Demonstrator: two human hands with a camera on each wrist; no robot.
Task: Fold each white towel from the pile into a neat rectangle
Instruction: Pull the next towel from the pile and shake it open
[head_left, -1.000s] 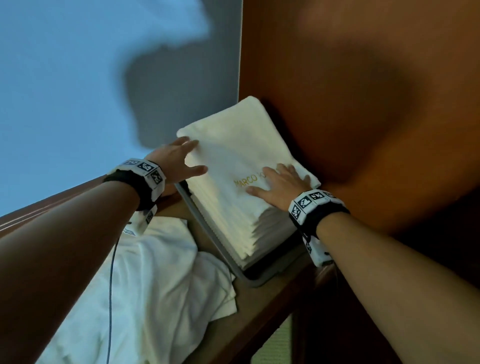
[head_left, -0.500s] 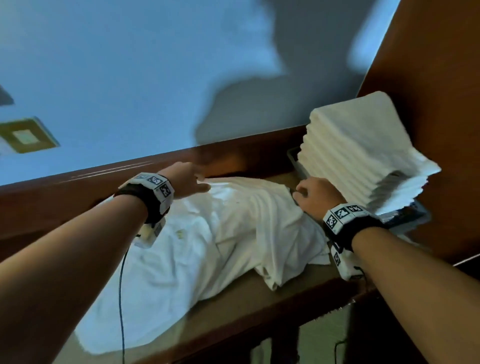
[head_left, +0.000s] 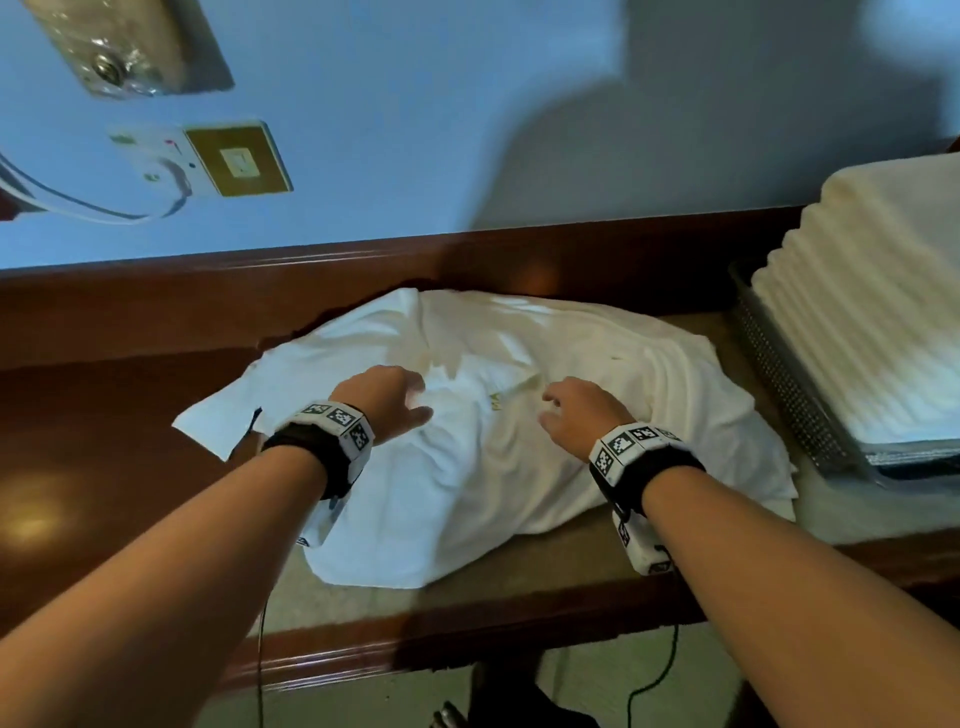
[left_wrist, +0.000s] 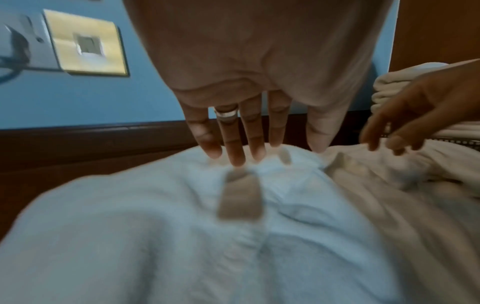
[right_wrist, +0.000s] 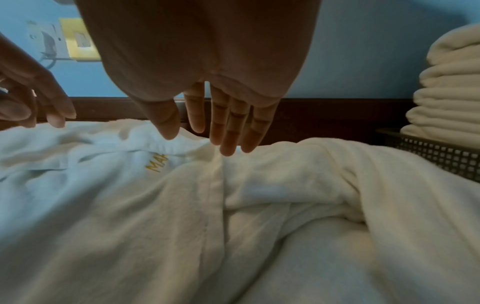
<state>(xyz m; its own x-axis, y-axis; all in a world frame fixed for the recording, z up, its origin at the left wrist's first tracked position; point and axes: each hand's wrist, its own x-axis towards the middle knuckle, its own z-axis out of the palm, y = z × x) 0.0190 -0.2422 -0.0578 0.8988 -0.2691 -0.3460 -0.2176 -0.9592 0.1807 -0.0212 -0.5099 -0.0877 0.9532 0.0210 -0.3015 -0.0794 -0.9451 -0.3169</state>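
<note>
A heap of crumpled white towels (head_left: 519, 457) (left_wrist: 182, 236) (right_wrist: 233, 226) lies on the wooden shelf (head_left: 104, 415), one with gold lettering showing. My left hand (head_left: 387, 402) (left_wrist: 246, 148) hovers over the heap's left middle, fingers straight and pointing down at the cloth, holding nothing. Just to its right my right hand (head_left: 569, 410) (right_wrist: 207, 139) reaches over the lettering with straight fingers, its tips at the cloth, nothing gripped. A tall stack of folded white towels (head_left: 872, 322) (right_wrist: 451, 92) stands in a mesh tray (head_left: 789, 384) at the right.
A blue wall (head_left: 415, 130) with a gold switch plate (head_left: 239, 161) and a socket with a white cable (head_left: 150, 176) rises behind the shelf's wooden back rail (head_left: 363, 280). The shelf's front edge (head_left: 467, 644) runs below the heap; black cables hang beneath it.
Both hands left the folded stack and moved left over the crumpled heap, coming close together near its middle. The view swung left and down with them.
</note>
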